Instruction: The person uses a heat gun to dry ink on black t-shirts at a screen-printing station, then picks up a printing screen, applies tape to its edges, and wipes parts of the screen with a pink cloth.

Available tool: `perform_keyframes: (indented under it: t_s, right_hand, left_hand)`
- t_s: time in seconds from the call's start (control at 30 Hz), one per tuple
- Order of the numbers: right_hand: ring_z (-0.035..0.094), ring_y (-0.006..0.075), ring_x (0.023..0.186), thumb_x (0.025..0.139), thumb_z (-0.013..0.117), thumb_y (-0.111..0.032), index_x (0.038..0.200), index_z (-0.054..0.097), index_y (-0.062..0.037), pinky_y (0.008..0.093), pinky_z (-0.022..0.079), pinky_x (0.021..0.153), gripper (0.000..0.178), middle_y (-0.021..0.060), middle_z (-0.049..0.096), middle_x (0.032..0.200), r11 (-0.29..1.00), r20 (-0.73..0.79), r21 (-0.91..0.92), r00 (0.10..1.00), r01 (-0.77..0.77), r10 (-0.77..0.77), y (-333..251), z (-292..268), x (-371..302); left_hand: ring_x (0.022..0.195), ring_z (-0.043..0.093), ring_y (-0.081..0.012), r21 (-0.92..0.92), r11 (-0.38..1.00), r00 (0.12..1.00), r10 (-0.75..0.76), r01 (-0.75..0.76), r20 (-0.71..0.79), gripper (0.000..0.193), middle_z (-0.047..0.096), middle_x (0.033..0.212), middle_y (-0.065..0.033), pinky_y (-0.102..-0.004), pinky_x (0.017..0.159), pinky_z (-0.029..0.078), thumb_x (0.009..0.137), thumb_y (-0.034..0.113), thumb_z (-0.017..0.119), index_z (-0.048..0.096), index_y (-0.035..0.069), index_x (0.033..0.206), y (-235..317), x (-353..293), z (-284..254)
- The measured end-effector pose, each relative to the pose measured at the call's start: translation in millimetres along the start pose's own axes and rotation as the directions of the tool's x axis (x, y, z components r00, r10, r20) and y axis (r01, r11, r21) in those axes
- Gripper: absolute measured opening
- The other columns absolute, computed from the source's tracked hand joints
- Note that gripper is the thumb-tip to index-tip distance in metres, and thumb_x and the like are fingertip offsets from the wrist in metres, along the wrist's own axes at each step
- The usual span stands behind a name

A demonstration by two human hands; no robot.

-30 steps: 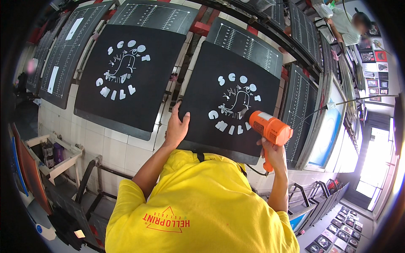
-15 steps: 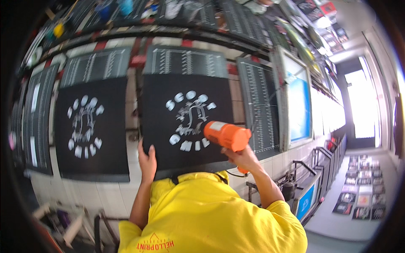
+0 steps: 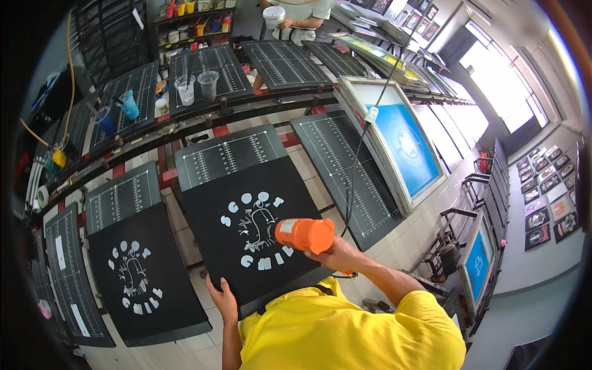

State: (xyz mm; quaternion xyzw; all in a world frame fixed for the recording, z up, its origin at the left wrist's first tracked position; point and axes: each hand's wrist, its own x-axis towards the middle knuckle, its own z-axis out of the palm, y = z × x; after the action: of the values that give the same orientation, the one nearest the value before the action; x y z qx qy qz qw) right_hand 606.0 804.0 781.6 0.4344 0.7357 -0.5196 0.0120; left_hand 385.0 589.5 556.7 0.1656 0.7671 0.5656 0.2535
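My right hand [image 3: 337,254] is closed round the handle of an orange heat gun [image 3: 311,234]. Its nozzle is over the right side of a white print [image 3: 256,213], a ring of letters around a line drawing. The print is on black fabric [image 3: 206,209] laid over a dark printing board [image 3: 229,154] with white ruled marks. At the fabric's lower left corner, my left hand [image 3: 224,300] rests against the edge with thumb and fingers apart. To the left, a second board carries black fabric [image 3: 117,277] with a matching print.
A framed blue screen [image 3: 404,145] leans at the right, with a hanging cord [image 3: 354,166] beside it. Plastic cups [image 3: 208,86] stand on boards across the rail. Beyond, a person holds a white tub [image 3: 274,17]. Another blue screen [image 3: 478,259] stands lower right.
The view has tilted and turned, bringing the far boards, shelves and a person into sight. The heat gun stays over the print's right side, and my left hand remains at the fabric's edge.
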Motion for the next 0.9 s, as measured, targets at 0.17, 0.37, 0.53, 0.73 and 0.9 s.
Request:
perform_keyframes:
  t_s: [0.17,0.37,0.53,0.73,0.9]
  right_hand:
    - [0.066,0.0273,0.097,0.096,0.064,-0.024,0.125,0.060,-0.0043,0.0382,0.050,0.088,0.035,0.0143,0.070,0.104,0.999,0.017,-0.018,0.999,0.031,-0.031,3.7,1.9,-1.6]
    - [0.067,0.0272,0.096,0.096,0.064,-0.023,0.125,0.060,-0.0043,0.0378,0.051,0.087,0.035,0.0136,0.071,0.103,0.999,0.016,-0.017,0.999,0.047,-0.046,5.0,0.7,-4.8]
    - [0.067,0.0272,0.095,0.095,0.065,-0.022,0.124,0.061,-0.0044,0.0377,0.051,0.086,0.035,0.0133,0.071,0.102,1.000,0.037,-0.017,0.999,-0.024,0.025,0.6,0.3,-4.3]
    - [0.068,0.0280,0.096,0.094,0.066,-0.024,0.125,0.061,-0.0047,0.0381,0.051,0.086,0.037,0.0135,0.071,0.102,0.995,0.021,-0.032,0.995,0.098,-0.097,23.5,9.1,-2.9]
    - [0.068,0.0286,0.095,0.094,0.067,-0.027,0.125,0.061,-0.0057,0.0395,0.051,0.085,0.038,0.0137,0.071,0.101,0.999,0.008,-0.020,0.999,0.043,-0.043,12.2,5.8,-7.4]
  left_hand:
    - [0.125,0.051,-0.0352,-0.022,1.000,1.000,0.000,0.000,-0.008,0.052,0.050,0.136,-0.0244,-0.0405,0.108,0.038,0.100,0.019,0.053,0.038,-0.005,0.143,-0.7,-1.2,-0.5]
    - [0.123,0.052,-0.0341,-0.058,0.998,1.000,-0.004,0.004,0.004,0.050,0.051,0.135,-0.0239,-0.0403,0.107,0.039,0.100,0.017,0.053,0.039,-0.005,0.142,-5.1,0.3,0.4]
    - [0.123,0.052,-0.0339,-0.020,1.000,1.000,0.008,-0.008,-0.018,0.050,0.051,0.134,-0.0236,-0.0403,0.106,0.039,0.100,0.018,0.053,0.039,-0.005,0.142,-0.7,-1.1,0.7]
    - [0.123,0.052,-0.0354,-0.006,1.000,1.000,0.020,-0.020,-0.005,0.052,0.051,0.135,-0.0246,-0.0410,0.106,0.039,0.100,0.019,0.053,0.038,-0.005,0.143,-1.2,-2.0,0.9]
    - [0.124,0.052,-0.0363,0.024,1.000,1.000,-0.015,0.015,-0.008,0.053,0.051,0.136,-0.0252,-0.0417,0.106,0.039,0.099,0.020,0.053,0.037,-0.005,0.144,7.0,-2.8,-0.1]
